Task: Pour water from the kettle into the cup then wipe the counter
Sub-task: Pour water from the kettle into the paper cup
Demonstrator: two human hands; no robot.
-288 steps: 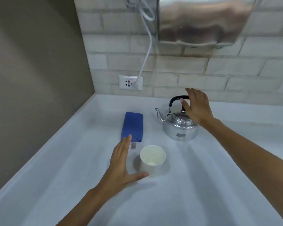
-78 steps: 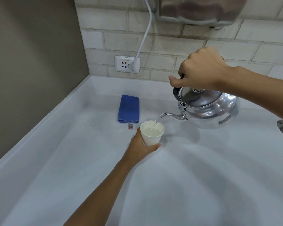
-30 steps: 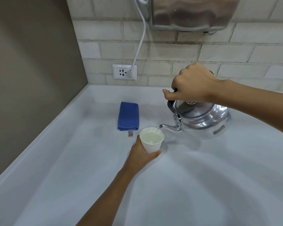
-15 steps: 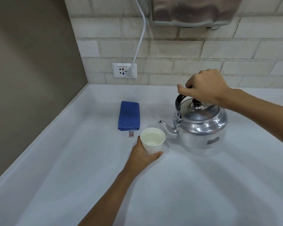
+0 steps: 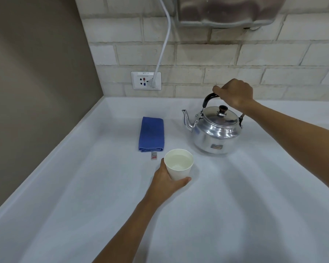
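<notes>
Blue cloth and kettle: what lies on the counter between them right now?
Nothing: in the head view the counter is bare between the folded blue cloth and the kettle; its spout points toward the cloth.

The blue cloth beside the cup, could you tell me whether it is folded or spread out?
Folded. The blue cloth lies as a narrow rectangle with layered edges at its near end.

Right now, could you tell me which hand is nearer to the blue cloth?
Left. The left hand grips the cup just in front of the blue cloth's near edge. The right hand holds the kettle handle, farther off to the cloth's right.
</notes>
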